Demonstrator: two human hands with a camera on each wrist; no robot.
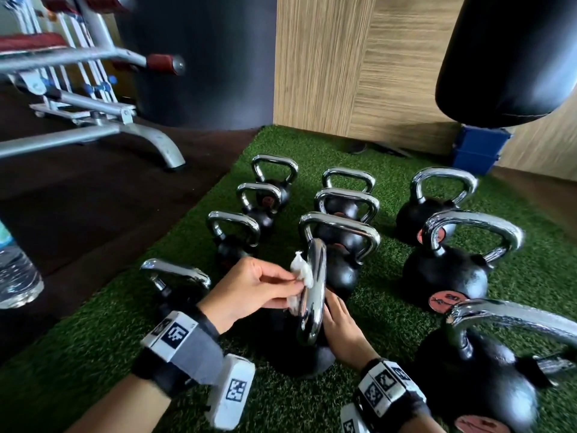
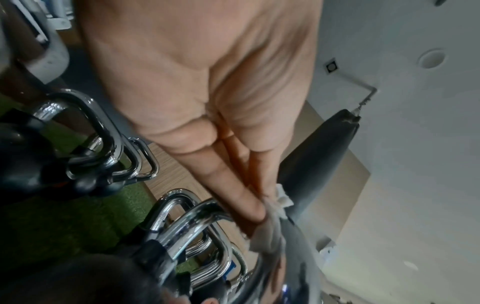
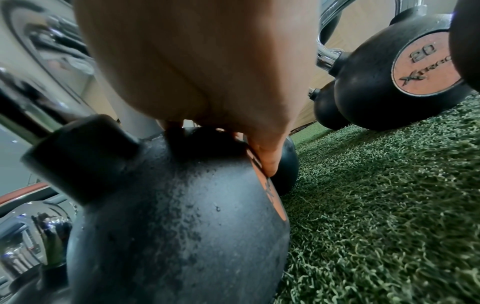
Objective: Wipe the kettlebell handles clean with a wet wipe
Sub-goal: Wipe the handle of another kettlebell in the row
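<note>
The nearest black kettlebell (image 1: 296,360) stands on green turf, its chrome handle (image 1: 313,295) seen edge-on. My left hand (image 1: 293,284) pinches a crumpled white wet wipe (image 1: 301,270) between thumb and fingers and holds it against the handle's left side, near the top. In the left wrist view the wipe (image 2: 270,232) lies between my fingertips (image 2: 249,207) and the chrome bar (image 2: 298,267). My right hand (image 1: 338,323) rests on the ball to the right of the handle. In the right wrist view a fingertip (image 3: 267,164) touches the orange label on the ball (image 3: 168,226).
Several more chrome-handled kettlebells stand in rows on the turf (image 1: 390,323), including a 20 one (image 1: 446,276) and a large one close at right (image 1: 477,370). A water bottle (image 1: 15,270) is at left, a bench frame (image 1: 93,120) behind, and a punch bag (image 1: 505,57) hangs at right.
</note>
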